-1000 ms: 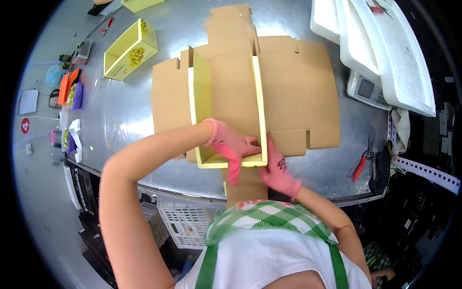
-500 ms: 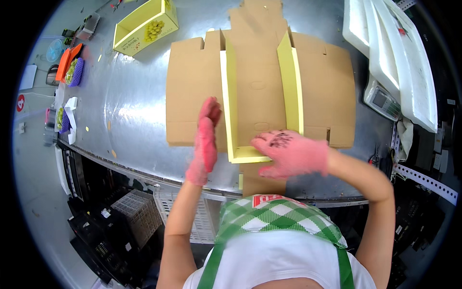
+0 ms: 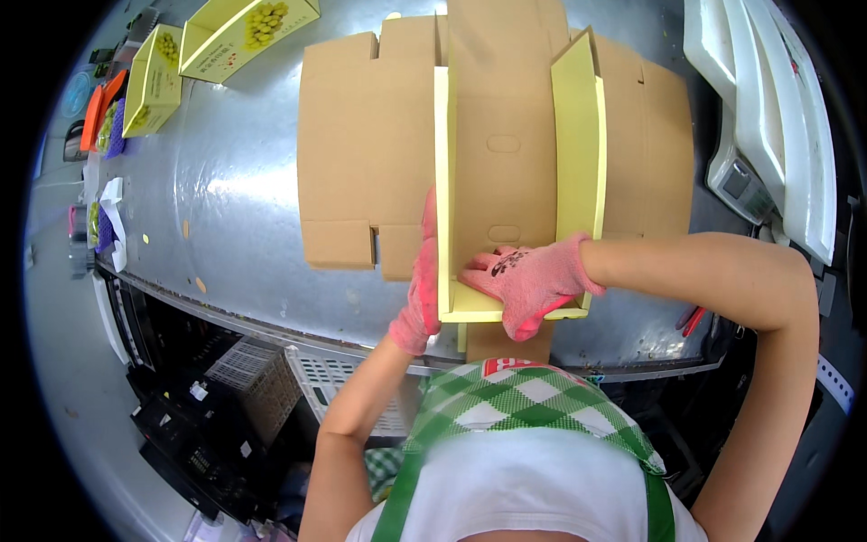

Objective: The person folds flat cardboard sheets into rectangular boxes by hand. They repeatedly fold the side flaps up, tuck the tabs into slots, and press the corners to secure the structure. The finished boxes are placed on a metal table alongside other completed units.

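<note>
Head view, near edge: carton [image 3: 504, 108] flat-based on the metal table [image 3: 244, 244], its near flap [image 3: 510, 343] toward the wearer. Handling (est.): light, stiff board, little slip under gloved palms; creases and thin edges may buckle. Best hold: low at the near corners, palm against wall. Right hand [image 3: 528, 280] palm down over the near end wall [image 3: 470, 312], fingers extended leftward inside, thumb outside; cannot tell if pinching. Right elbow out wide. Left hand [image 3: 423, 280] flat, fingers together, on edge along the outside of the left wall [image 3: 443, 163]. Right wall [image 3: 578, 154] upright, untouched farther up. Far left: two yellow boxes [image 3: 239, 50].
</note>
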Tool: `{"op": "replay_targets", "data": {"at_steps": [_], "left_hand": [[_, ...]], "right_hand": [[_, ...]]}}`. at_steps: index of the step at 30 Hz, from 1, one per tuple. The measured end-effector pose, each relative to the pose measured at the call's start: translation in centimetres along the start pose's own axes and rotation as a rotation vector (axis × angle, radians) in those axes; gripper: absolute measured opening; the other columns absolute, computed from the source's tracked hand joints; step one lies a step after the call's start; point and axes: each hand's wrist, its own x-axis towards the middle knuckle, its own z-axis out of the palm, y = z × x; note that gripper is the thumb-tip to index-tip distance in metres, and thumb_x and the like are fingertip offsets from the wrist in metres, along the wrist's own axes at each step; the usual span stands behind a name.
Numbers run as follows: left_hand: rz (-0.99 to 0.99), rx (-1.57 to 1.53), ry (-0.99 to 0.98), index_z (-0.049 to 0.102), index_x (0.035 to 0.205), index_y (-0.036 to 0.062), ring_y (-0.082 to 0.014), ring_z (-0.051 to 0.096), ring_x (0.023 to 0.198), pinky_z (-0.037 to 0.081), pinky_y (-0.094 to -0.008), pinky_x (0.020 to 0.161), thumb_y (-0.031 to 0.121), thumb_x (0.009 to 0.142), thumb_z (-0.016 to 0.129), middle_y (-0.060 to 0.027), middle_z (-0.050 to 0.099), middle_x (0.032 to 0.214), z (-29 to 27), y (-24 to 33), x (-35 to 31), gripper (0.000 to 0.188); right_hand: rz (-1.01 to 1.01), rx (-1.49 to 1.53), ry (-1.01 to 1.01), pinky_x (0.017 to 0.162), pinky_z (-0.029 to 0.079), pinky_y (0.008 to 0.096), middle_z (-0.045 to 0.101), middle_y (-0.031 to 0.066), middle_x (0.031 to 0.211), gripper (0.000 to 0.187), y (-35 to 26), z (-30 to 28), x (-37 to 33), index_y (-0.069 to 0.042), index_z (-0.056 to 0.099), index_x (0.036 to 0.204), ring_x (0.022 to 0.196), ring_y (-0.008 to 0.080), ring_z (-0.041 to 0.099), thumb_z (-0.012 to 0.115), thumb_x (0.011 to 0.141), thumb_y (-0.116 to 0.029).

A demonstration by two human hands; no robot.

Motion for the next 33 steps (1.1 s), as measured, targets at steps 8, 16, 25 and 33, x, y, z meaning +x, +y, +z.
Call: {"op": "replay_targets", "data": {"at_steps": [8,16,25,33], "left_hand": [[-0.413,-0.33,0.198,0.03,0.14,0.0121,-0.0276,0.055,0.112,0.047,-0.0412,0.095,0.038,0.098,0.038,-0.0136,0.049,0.126,-0.3,-3.2,-0.9,0.05],[-0.087,0.132,0.015,0.022,0.144,0.0072,-0.0224,0.041,0.126,0.037,-0.0364,0.103,0.034,0.098,0.037,-0.0119,0.038,0.138,-0.1,-0.7,-0.8,0.055],[-0.036,0.216,0.279,0.014,0.148,0.0081,-0.0261,0.024,0.138,0.025,-0.035,0.111,0.033,0.093,0.054,-0.0139,0.021,0.15,-2.4,5.3,7.6,0.073],[-0.245,0.384,0.125,0.038,0.138,0.0039,-0.0187,0.051,0.116,0.042,-0.0296,0.094,0.005,0.081,0.056,-0.0138,0.05,0.132,-3.2,5.1,17.3,0.06]], "right_hand": [[-0.083,-0.162,0.03,0.101,0.037,0.0429,0.036,0.0155,0.138,0.085,0.6,1.0,1.0,-0.004,0.034,0.137,0.127,0.0339,0.037,0.06,0.058,-0.023],[-0.154,-0.158,0.132,0.094,0.041,0.0443,0.054,0.0148,0.118,0.056,0.8,1.2,0.5,-0.001,0.054,0.116,0.113,0.0343,0.05,0.061,0.064,-0.023],[-0.009,-0.128,1.948,0.101,0.035,0.0411,0.052,0.0176,0.121,0.062,2.2,-0.6,-6.5,-0.003,0.038,0.133,0.112,0.0321,0.05,0.064,0.083,-0.028],[-0.297,1.049,1.46,0.082,0.047,0.0324,0.059,0.0113,0.111,0.041,8.8,-5.3,-4.2,-0.001,0.051,0.119,0.099,0.0191,0.058,0.052,0.078,-0.003]]}}
